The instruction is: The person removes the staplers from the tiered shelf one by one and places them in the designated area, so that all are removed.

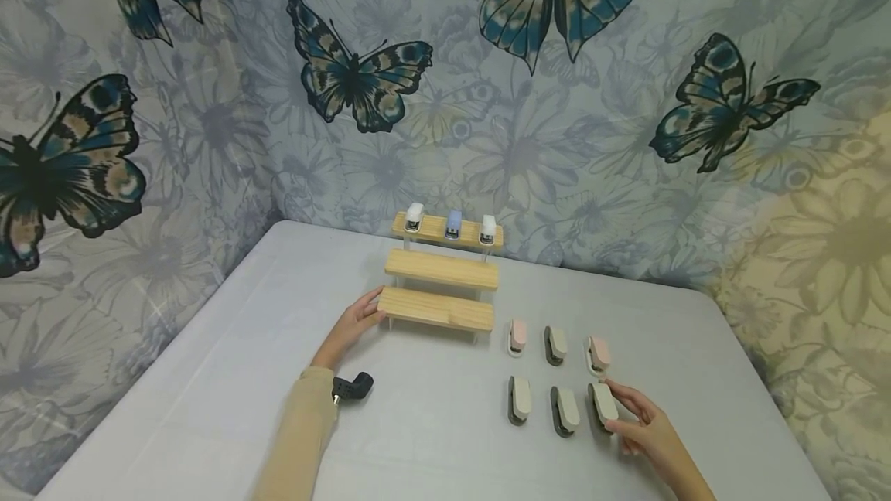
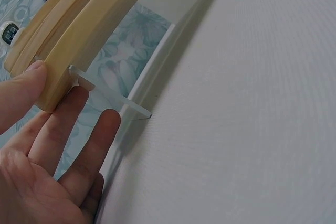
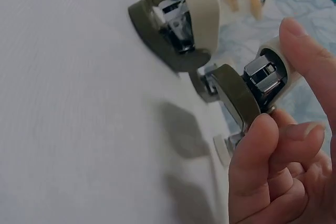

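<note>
My left hand (image 1: pixel 353 325) grips the left end of the lowest board (image 1: pixel 435 310) of a three-tier wooden display rack, thumb on top and fingers beneath in the left wrist view. A clear leg (image 2: pixel 113 94) stands under that board. At the right of the table, my right hand (image 1: pixel 647 425) pinches a cream stapler (image 1: pixel 603 402) with a dark olive base. In the right wrist view this stapler (image 3: pixel 239 95) is tipped and raised off the white table, with shadows below. Beside it sit two more cream staplers, one in the middle (image 1: pixel 567 408) and one farther left (image 1: pixel 520 399).
Behind these is a row with a pink stapler (image 1: pixel 517 335), a cream stapler (image 1: pixel 556 344) and another pink stapler (image 1: pixel 599 354). The rack's top board (image 1: pixel 435 229) carries a blue stapler (image 1: pixel 454 223) between two white ones. Butterfly-patterned cloth (image 1: pixel 522 145) rises behind the table.
</note>
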`<state>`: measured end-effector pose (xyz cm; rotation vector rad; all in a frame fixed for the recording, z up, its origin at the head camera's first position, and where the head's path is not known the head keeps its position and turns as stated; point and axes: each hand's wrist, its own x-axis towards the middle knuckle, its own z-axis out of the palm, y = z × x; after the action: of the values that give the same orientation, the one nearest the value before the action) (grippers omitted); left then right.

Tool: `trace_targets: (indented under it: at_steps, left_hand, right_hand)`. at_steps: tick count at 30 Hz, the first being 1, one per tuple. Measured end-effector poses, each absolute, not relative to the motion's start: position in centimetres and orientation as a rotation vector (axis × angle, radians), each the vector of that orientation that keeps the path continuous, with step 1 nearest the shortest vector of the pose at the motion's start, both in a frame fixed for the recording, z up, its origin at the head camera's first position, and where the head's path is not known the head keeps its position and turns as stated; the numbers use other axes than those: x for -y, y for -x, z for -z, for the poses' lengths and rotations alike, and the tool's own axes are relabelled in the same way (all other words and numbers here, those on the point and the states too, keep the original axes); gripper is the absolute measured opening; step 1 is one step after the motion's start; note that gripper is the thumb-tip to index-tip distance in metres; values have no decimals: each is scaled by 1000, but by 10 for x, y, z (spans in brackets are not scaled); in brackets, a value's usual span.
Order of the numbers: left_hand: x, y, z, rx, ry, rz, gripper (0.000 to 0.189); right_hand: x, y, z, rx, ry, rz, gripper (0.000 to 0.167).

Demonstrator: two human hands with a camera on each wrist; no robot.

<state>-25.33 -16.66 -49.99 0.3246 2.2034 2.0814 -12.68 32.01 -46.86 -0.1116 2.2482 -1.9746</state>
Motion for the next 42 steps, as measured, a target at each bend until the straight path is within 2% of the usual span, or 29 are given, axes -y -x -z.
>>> trace_targets:
  at_steps: [12,17,20,27,37,42]
  left_hand:
    - [167,255,500,-2212,-314,-2070,63]
    - [167,255,499,-2209,-327,-2081,64]
    - [167,255,498,-2215,-313,-2087,64]
    - [167,254,499,-2214,-327,-2076,64]
    - [168,252,501,-2232,-308,-2079,62]
    - [167,253,500,-2217,-299,-2066,63]
  right_hand:
    - [-330,125,471,-2361,-44,1825,51]
    - [-328,127,472,-2353,-159,1770,59]
    - [-328,129,471,-2345,-138,1743,63]
    - [-334,125,473,-2241,-158,1744,52]
    - [-333,126,475,-2198,-163,1780,48]
    - [-334,127,475,-2194,-166,1761,56]
